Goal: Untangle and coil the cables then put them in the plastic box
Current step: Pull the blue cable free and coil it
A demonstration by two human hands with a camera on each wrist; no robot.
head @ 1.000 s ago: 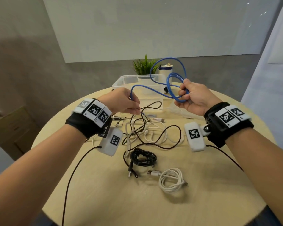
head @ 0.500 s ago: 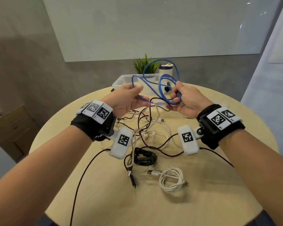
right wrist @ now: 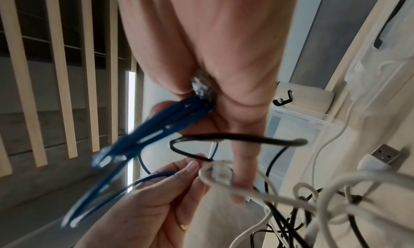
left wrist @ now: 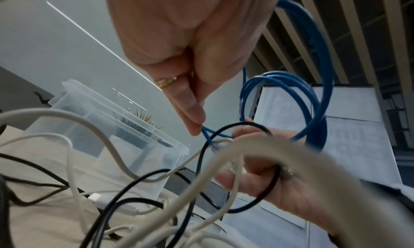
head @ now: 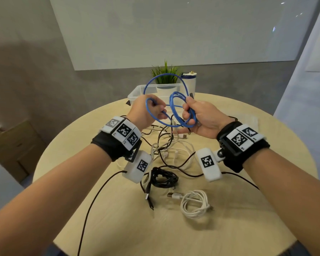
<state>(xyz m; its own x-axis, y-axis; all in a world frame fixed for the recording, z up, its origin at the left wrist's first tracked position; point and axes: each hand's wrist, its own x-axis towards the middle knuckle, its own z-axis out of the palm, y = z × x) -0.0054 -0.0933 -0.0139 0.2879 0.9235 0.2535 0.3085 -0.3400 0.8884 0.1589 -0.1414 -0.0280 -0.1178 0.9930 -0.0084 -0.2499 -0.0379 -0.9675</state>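
L hand (head: 149, 111) nearer R hand (head: 201, 119), blue cable (head: 175, 100) looped more

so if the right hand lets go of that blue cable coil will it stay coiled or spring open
Probably springs open: the blue cable stands in wide, self-supporting arcs above the hands, so it looks fairly stiff. Nothing ties the loops; only the right hand bunches them. It seems light, since the left hand merely pinches its strand.

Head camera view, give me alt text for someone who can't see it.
Two hands coil a blue cable above a round wooden table: the right hand grips the finished loops, the left hand pinches the loose strand. Below lie tangled black and white cables; a clear plastic box stands behind.
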